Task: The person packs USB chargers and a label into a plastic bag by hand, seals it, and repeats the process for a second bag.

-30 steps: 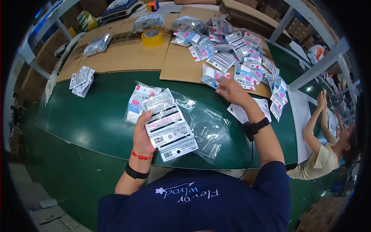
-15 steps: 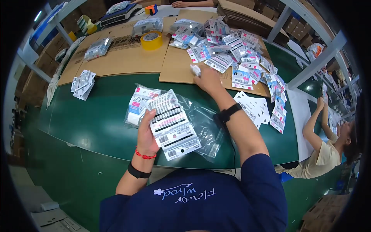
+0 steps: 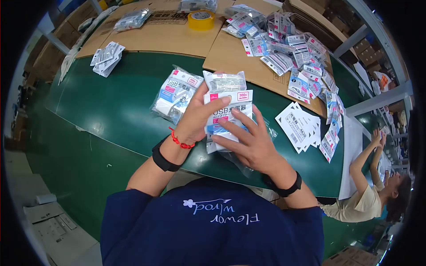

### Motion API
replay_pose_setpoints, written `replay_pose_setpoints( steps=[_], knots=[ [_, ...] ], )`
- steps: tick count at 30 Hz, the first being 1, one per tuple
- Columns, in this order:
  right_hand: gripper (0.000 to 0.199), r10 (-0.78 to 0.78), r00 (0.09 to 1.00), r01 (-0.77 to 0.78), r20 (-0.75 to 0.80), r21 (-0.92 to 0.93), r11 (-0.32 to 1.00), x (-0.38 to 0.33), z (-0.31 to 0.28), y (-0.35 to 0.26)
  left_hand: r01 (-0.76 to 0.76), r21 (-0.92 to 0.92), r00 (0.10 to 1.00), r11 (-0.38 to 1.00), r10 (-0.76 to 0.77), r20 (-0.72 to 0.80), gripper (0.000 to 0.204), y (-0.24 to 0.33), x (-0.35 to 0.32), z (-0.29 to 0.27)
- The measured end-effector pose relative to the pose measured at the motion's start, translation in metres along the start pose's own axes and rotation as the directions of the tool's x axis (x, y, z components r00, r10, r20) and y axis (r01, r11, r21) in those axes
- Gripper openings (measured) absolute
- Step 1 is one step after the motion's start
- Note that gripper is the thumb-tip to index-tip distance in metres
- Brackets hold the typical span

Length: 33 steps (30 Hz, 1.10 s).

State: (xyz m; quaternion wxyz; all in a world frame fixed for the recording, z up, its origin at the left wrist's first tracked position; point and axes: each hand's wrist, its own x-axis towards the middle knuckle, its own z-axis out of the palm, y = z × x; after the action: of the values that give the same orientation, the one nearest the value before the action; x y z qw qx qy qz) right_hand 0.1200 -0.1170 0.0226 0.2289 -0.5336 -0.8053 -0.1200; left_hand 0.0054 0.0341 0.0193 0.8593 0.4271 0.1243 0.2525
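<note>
My left hand [image 3: 195, 115] grips a small stack of white retail packets [image 3: 230, 95] with blue and pink print, its thumb across the top one and its other fingers mostly hidden behind. My right hand [image 3: 257, 144] is on the same stack, fingers spread over the front packet's lower part and right edge. One packet, its striped back showing, sticks out above the front one. Beside my left hand lies a clear bag [image 3: 175, 95] with similar packets inside. Partly under my right hand is an empty-looking clear plastic bag [image 3: 242, 166] on the green table.
Cardboard [image 3: 217, 55] bears a heap of packets [image 3: 284, 44] and a yellow tape roll [image 3: 200, 20]. White printed cards [image 3: 298, 126] lie at right, a few packets [image 3: 108, 57] at far left. A filled bag [image 3: 133, 20] lies behind. Another person [image 3: 364, 195] works at right.
My right hand has come back from the heap to the stack in my left hand. A front-facing packet now tops the stack. The view has shifted.
</note>
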Motion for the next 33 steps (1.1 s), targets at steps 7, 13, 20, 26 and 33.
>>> replay_pose_setpoints(
  steps=[7, 13, 20, 26, 33],
  knots=[
    [0.055, 0.778, 0.611, -0.169, -0.148, 0.935, 0.311, -0.008, 0.005, -0.008, -0.011, -0.204, 0.998, 0.979, 0.022, 0.051, 0.062, 0.000, -0.005, 0.008],
    [0.045, 0.865, 0.472, -0.286, 0.171, 0.958, -0.033, -0.017, -0.003, 0.012, -0.215, 0.007, 0.976, 0.977, 0.215, 0.025, 0.048, -0.013, -0.003, 0.036],
    [0.034, 0.991, 0.050, -0.258, -0.126, 0.957, 0.135, -0.081, -0.066, 0.072, -0.351, 0.899, 0.935, 0.263, 0.050, 0.350, 0.025, -0.051, -0.034, 0.032],
    [0.039, 0.904, 0.220, -0.642, 0.366, 0.752, -0.148, -0.149, -0.077, 0.039, -0.421, 0.899, 0.907, 0.120, 0.069, 0.416, 0.016, -0.092, -0.051, 0.012],
    [0.045, 0.553, 0.351, -0.872, 0.756, 0.479, -0.102, -0.122, -0.050, 0.016, -0.526, 0.848, 0.839, 0.070, 0.207, 0.503, 0.012, -0.069, -0.054, 0.029]
  ],
)
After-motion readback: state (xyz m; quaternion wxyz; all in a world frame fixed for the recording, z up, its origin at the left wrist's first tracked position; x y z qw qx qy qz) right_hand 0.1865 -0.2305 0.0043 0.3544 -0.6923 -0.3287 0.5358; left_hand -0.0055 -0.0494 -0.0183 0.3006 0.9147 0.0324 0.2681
